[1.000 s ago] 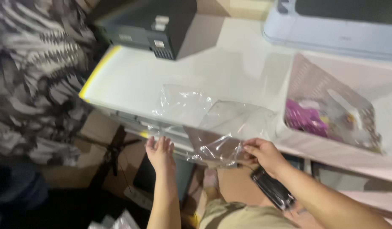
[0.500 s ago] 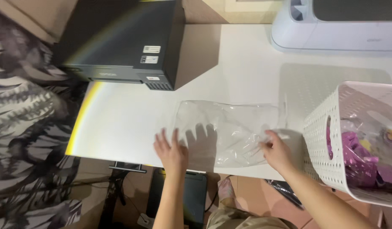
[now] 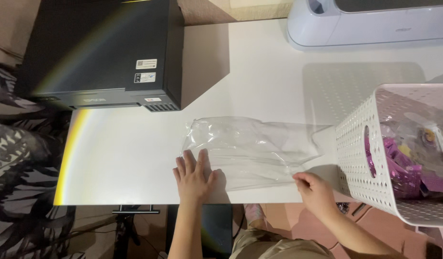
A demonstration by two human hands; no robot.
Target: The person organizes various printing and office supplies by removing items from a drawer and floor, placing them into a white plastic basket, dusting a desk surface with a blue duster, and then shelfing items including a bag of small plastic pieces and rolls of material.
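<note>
A clear bag (image 3: 252,148) lies flat on the white table (image 3: 135,158) near its front edge, between the black printer (image 3: 101,52) at the back left and the white basket (image 3: 398,153) at the right edge. The left hand (image 3: 195,175) presses open-palmed, fingers spread, on the bag's left end. The right hand (image 3: 315,189) pinches the bag's front right corner at the table's front edge.

Bright overhead light, rainbow flare left
</note>
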